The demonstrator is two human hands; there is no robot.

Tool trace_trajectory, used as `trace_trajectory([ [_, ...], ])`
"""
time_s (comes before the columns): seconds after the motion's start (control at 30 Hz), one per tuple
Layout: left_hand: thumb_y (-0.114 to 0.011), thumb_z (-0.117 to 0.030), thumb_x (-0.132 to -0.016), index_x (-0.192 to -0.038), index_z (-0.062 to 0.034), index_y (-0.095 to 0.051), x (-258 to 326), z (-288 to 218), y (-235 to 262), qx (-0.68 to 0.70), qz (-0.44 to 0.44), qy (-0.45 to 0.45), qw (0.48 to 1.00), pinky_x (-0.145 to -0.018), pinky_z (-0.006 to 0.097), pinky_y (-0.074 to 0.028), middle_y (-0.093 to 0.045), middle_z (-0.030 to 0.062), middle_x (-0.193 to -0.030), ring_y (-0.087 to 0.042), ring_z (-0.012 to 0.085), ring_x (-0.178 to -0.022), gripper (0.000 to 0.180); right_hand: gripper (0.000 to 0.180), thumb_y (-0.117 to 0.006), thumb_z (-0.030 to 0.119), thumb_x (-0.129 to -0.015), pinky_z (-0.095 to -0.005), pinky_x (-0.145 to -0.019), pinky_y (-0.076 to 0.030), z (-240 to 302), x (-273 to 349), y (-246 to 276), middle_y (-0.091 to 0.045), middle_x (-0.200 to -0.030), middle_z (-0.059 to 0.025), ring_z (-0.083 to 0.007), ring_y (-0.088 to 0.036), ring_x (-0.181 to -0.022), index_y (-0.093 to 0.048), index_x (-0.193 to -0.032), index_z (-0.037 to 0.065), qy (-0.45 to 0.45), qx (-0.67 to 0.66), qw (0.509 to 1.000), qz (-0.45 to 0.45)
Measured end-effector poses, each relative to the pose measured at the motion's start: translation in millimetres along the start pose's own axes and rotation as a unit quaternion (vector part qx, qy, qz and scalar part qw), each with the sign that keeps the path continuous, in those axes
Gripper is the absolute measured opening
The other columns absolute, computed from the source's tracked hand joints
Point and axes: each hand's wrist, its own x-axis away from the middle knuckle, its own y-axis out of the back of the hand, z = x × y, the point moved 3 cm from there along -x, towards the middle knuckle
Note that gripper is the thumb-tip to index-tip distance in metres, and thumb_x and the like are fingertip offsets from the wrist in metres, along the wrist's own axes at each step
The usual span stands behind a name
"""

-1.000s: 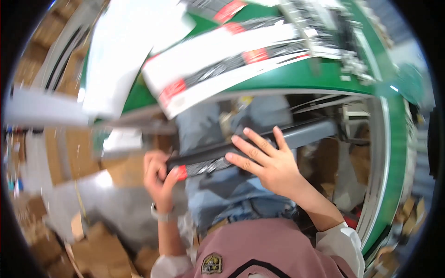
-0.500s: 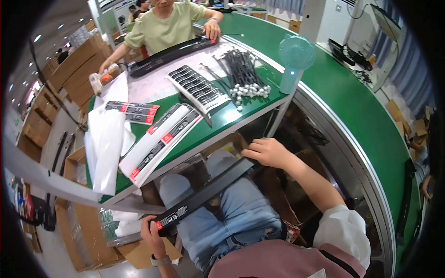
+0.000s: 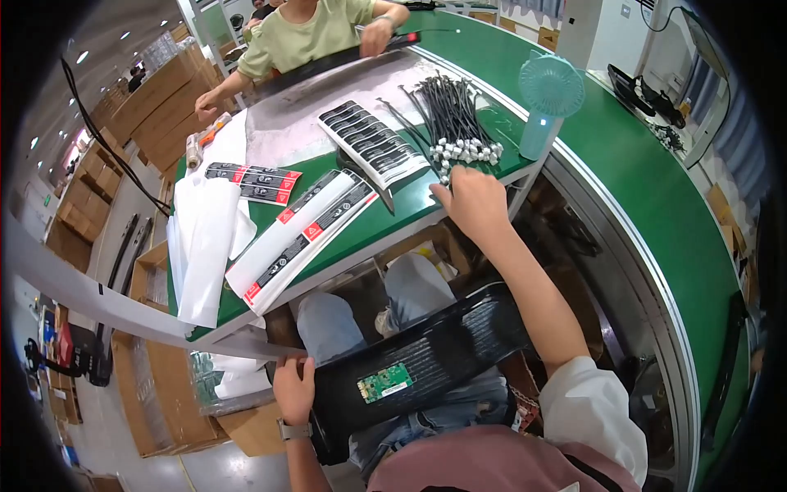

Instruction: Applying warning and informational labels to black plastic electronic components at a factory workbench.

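A long black plastic housing [image 3: 443,353] rests across my lap with its hollow inside up. A small green circuit board [image 3: 385,383] sits in it. My left hand [image 3: 293,392] is closed around the housing's left end, thumb over the rim. At the table's near edge, my right hand [image 3: 478,199] reaches to a bundle of black cables [image 3: 443,111] with white connectors [image 3: 467,152]. Its thumb stands apart from the bent fingers, which are partly hidden; no cable shows lifted in it.
Label sheets [image 3: 373,148], more label strips [image 3: 299,234] and white backing paper [image 3: 209,254] lie on the green table [image 3: 344,262]. A teal fan [image 3: 551,90] stands at its corner. Across it a person in a green shirt [image 3: 316,37] handles another black housing [image 3: 328,64]. Cardboard boxes [image 3: 152,394] stand left.
My right hand has left the housing's right end and moved up to the cable connectors. The housing has turned from its labelled side to its hollow side. The co-worker's housing has shifted.
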Motion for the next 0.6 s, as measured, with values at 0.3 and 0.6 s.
trace_trajectory([
  [0.3, -0.067, -0.003, -0.085, -0.087, 0.0018, -0.066, -26.9, -79.8, 42.6, 0.140, -0.022, -0.094, 0.985, -0.070, 0.033, -0.051, -0.065, 0.0145, -0.086, -0.065, 0.0281, -0.077, 0.005, 0.031, -0.074, 0.031, -0.080, -0.0437, -0.061, -0.055, -3.0, -27.2, -6.6, -0.068, -0.071, -0.0162, -0.0352, -0.070, -0.068, -0.068, -0.072, 0.002, -0.061, 0.074, 0.994, 0.043],
  [0.6, -0.064, -0.005, -0.091, -0.092, 0.0025, -0.067, -70.4, -171.0, 22.0, 0.323, 0.148, -0.232, 0.905, -0.069, 0.028, -0.050, -0.069, 0.0087, -0.088, -0.066, 0.0166, -0.080, 0.009, 0.025, -0.071, 0.020, -0.083, -0.0335, -0.053, -0.053, -8.6, -27.2, 18.6, -0.067, -0.066, -0.0128, -0.0228, -0.066, -0.055, -0.067, -0.072, -0.002, -0.127, -0.259, 0.957, 0.038],
])
